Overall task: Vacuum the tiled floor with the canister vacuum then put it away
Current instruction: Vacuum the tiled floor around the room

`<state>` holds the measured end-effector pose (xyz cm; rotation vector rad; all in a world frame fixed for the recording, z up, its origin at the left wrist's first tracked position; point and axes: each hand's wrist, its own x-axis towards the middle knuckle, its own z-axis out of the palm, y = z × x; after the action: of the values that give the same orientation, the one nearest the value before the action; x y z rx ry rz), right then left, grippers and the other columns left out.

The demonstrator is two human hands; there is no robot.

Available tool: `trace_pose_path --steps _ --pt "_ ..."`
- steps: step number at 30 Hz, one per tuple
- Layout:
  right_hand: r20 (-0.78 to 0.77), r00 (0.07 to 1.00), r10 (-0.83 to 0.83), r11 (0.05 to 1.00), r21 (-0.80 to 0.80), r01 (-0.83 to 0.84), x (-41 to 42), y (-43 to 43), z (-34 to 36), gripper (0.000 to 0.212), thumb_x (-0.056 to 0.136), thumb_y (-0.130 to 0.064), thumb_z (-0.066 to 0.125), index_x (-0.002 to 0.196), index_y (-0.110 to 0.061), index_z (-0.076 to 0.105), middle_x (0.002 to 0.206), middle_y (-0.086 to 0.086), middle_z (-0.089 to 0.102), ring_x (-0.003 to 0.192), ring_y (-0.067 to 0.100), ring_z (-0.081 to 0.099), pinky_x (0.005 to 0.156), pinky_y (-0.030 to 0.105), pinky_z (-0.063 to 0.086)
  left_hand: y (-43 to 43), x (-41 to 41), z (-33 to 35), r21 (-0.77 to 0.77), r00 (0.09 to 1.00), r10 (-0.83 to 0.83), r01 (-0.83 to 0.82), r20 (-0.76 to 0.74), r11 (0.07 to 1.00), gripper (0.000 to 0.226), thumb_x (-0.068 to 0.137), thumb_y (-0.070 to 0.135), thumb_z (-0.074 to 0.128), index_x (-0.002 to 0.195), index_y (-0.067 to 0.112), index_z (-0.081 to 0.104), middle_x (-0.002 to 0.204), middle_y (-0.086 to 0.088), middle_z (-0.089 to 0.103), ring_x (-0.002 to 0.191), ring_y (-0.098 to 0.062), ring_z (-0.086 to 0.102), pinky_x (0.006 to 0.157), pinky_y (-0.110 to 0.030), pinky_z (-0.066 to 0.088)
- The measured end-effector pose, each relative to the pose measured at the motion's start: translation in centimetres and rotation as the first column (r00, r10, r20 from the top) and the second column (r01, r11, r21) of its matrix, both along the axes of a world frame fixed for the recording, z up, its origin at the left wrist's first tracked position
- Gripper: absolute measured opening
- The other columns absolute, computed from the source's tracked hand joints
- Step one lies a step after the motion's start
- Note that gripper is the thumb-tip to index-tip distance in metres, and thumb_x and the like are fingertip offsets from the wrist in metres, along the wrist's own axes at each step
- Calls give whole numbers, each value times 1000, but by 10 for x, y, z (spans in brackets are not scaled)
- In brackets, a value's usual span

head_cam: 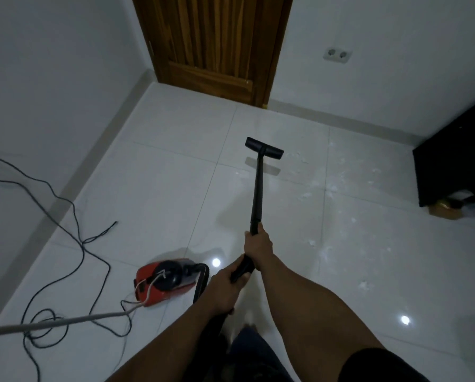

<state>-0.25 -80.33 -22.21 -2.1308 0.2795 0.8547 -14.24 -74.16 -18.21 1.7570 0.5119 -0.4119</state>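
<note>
A red and black canister vacuum [162, 281] sits on the white tiled floor [153, 188] at my lower left. Its black wand [257, 188] reaches forward to a flat floor nozzle [264, 148] resting on the tiles ahead. My right hand [257, 244] grips the wand near its lower end. My left hand [225, 288] holds the black handle just behind it, where the hose [202, 282] curves back to the canister. White bits of debris [332, 186] are scattered on the tiles right of the nozzle.
A wooden door [214, 42] stands ahead in the corner. Black cables [74, 235] and a grey cord [52, 322] trail over the floor on the left. Dark furniture [451, 166] stands at the right wall, with a double socket [337, 54] above the skirting.
</note>
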Motion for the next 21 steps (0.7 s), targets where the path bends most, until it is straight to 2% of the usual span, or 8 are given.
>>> trace_pose_path --steps 4,8,12,17,21 --pt "7 1000 -4 1000 3 4 -53 -35 0 63 103 -28 48 159 -25 19 134 12 57 111 28 60 85 32 51 -35 -54 -1 35 1000 -3 3 18 999 52 102 41 50 151 40 35 58 15 60 52 -7 52 52 -21 46" --pt "4 1000 10 1000 -12 -10 -112 -75 2 62 103 -25 46 159 -25 19 136 11 56 114 27 59 77 27 45 -68 -111 -5 15 1000 0 0 -4 1000 51 101 40 51 149 42 37 59 10 55 54 -7 51 55 -22 47" --pt "-11 1000 23 999 -23 -23 -175 -125 -6 63 101 -27 48 159 -25 22 138 9 56 116 28 59 89 31 51 -118 -175 1 -31 1000 -19 19 7 999 47 102 34 53 147 41 41 56 13 53 55 -5 49 57 -21 45" --pt "-68 998 14 999 -46 -18 -255 -183 -3 64 101 -23 47 159 -25 20 139 11 55 112 27 60 81 28 50 -170 -250 8 -44 998 -50 48 -37 998 42 100 40 53 140 49 46 77 -3 67 62 -9 53 61 -26 48" --pt "-88 996 -5 998 -65 -1 -313 -213 -8 64 101 -23 46 159 -24 20 139 12 55 111 28 60 79 28 50 -200 -310 22 -83 997 -16 10 -72 997 39 98 42 54 132 60 45 72 -1 60 61 -10 53 56 -33 50"
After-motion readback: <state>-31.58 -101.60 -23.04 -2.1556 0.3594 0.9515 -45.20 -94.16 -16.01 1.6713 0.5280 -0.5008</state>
